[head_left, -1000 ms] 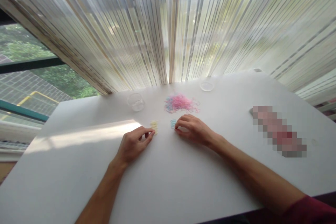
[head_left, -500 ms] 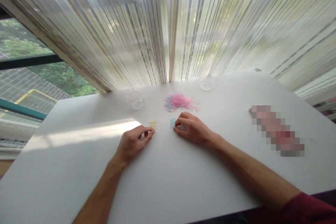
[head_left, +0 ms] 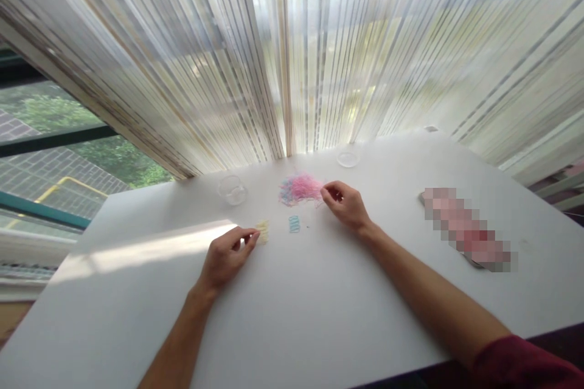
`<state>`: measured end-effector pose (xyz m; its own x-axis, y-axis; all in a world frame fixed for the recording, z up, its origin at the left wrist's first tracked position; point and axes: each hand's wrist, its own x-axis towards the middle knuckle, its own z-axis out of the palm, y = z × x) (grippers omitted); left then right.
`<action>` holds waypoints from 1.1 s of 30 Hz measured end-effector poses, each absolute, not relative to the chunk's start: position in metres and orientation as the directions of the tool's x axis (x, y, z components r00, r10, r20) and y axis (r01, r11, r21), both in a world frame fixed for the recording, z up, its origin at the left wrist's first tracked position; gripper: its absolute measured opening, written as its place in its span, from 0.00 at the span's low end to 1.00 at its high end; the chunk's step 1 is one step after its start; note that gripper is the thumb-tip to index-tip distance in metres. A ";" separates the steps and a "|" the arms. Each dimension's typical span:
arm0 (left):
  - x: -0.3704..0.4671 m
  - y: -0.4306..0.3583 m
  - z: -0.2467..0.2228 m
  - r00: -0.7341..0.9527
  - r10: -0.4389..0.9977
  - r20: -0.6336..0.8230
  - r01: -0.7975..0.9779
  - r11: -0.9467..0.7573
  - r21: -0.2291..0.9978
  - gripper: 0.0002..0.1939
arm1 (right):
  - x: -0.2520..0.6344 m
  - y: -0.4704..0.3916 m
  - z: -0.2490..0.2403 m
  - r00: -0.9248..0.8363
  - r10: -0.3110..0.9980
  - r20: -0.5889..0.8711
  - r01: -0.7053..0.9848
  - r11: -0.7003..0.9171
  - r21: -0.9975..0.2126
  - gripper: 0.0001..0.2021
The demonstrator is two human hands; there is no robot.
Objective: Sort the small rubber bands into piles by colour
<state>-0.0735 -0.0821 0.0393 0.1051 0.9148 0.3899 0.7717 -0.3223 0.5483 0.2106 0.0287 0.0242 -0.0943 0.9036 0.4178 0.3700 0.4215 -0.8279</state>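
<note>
A loose pile of small pink and light-blue bands, like tiny rubber bands (head_left: 302,187), lies on the white table. In front of it sits a short row of blue bands (head_left: 294,224), with a group of yellow bands (head_left: 263,231) to its left. My left hand (head_left: 229,253) rests at the yellow group, thumb and forefinger pinched at its left edge; whether a band is between them is hidden. At the right edge of the pile, my right hand (head_left: 347,202) has its fingertips pinched together. Anything held there is too small to make out.
Behind the pile stand a clear round container (head_left: 232,191) on the left and a clear round lid (head_left: 348,159) on the right. A blurred-out flat object (head_left: 468,230) lies on the right side of the table (head_left: 292,316). Striped curtains (head_left: 292,61) hang along the back edge.
My right hand has moved from the blue row up and right to the pile's edge, uncovering the row. My left hand stays by the yellow bands. The view has shifted slightly.
</note>
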 end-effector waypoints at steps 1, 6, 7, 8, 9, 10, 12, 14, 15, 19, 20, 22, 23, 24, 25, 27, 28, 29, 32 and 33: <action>-0.072 -0.080 0.042 0.096 0.916 0.390 0.773 -0.315 0.551 0.11 | 0.213 0.031 0.024 -0.045 0.919 0.391 0.358 0.380 -0.853 0.12; -0.058 -0.052 0.068 0.249 0.940 0.235 0.795 -0.337 0.505 0.13 | 0.214 0.031 0.023 0.016 0.940 0.340 0.320 0.317 -0.893 0.14; -0.055 -0.043 0.074 0.280 0.939 0.198 0.797 -0.343 0.497 0.13 | 0.213 0.031 0.023 0.001 0.938 0.347 0.323 0.328 -0.888 0.14; -0.052 -0.033 0.079 0.304 0.937 0.171 0.801 -0.349 0.487 0.14 | 0.213 0.031 0.022 -0.013 0.935 0.354 0.328 0.338 -0.882 0.14; -0.049 -0.022 0.083 0.306 0.938 0.159 0.813 -0.345 0.470 0.14 | 0.212 0.031 0.022 -0.023 0.933 0.359 0.332 0.346 -0.877 0.14; -0.046 -0.011 0.087 0.289 0.946 0.143 0.834 -0.323 0.448 0.14 | 0.212 0.031 0.022 -0.029 0.931 0.363 0.335 0.351 -0.874 0.14; -0.041 0.010 0.090 0.241 0.963 0.121 0.877 -0.269 0.399 0.14 | 0.213 0.031 0.022 -0.032 0.930 0.367 0.334 0.356 -0.873 0.15; -0.037 0.027 0.088 0.206 0.973 0.107 0.907 -0.231 0.353 0.13 | 0.213 0.032 0.021 -0.032 0.930 0.366 0.327 0.356 -0.875 0.15; -0.036 0.033 0.087 0.196 0.975 0.103 0.917 -0.220 0.333 0.12 | 0.213 0.032 0.021 -0.032 0.930 0.365 0.323 0.355 -0.877 0.15; -0.032 0.044 0.080 0.204 0.976 0.079 0.936 -0.218 0.275 0.11 | 0.213 0.034 0.020 -0.037 0.934 0.355 0.310 0.348 -0.885 0.14; -0.031 0.044 0.080 0.209 0.975 0.070 0.939 -0.220 0.264 0.11 | 0.213 0.034 0.020 -0.039 0.935 0.352 0.310 0.346 -0.886 0.14; -0.030 0.044 0.079 0.212 0.976 0.055 0.944 -0.219 0.246 0.12 | 0.213 0.035 0.020 -0.044 0.936 0.348 0.316 0.344 -0.884 0.14; -0.029 0.044 0.078 0.211 0.976 0.048 0.947 -0.216 0.238 0.12 | 0.213 0.035 0.020 -0.046 0.936 0.348 0.321 0.344 -0.882 0.13; -0.028 0.044 0.078 0.210 0.977 0.038 0.950 -0.213 0.230 0.12 | 0.213 0.035 0.020 -0.048 0.937 0.347 0.326 0.343 -0.881 0.13; -0.027 0.044 0.077 0.208 0.978 0.028 0.953 -0.209 0.221 0.12 | 0.213 0.035 0.021 -0.050 0.937 0.346 0.331 0.342 -0.879 0.13; -0.025 0.045 0.076 0.206 0.979 0.007 0.957 -0.203 0.206 0.12 | 0.213 0.034 0.021 -0.050 0.939 0.340 0.337 0.336 -0.879 0.13; -0.024 0.046 0.075 0.206 0.978 0.000 0.958 -0.202 0.202 0.12 | 0.213 0.034 0.021 -0.050 0.941 0.336 0.340 0.332 -0.880 0.13; -0.024 0.046 0.074 0.207 0.978 -0.001 0.958 -0.203 0.201 0.12 | 0.213 0.034 0.021 -0.051 0.942 0.333 0.343 0.330 -0.880 0.13; -0.023 0.047 0.073 0.210 0.977 0.023 0.955 -0.210 0.209 0.11 | 0.213 0.034 0.021 -0.055 0.942 0.332 0.350 0.329 -0.877 0.13; -0.023 0.047 0.072 0.212 0.977 0.036 0.953 -0.214 0.215 0.10 | 0.213 0.033 0.021 -0.056 0.941 0.333 0.351 0.331 -0.876 0.13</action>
<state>-0.0234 0.0472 0.0723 0.2116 0.9767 0.0361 0.9528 -0.2144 0.2150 0.2128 0.0335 0.0213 -0.0563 0.9413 0.3330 0.3506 0.3309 -0.8761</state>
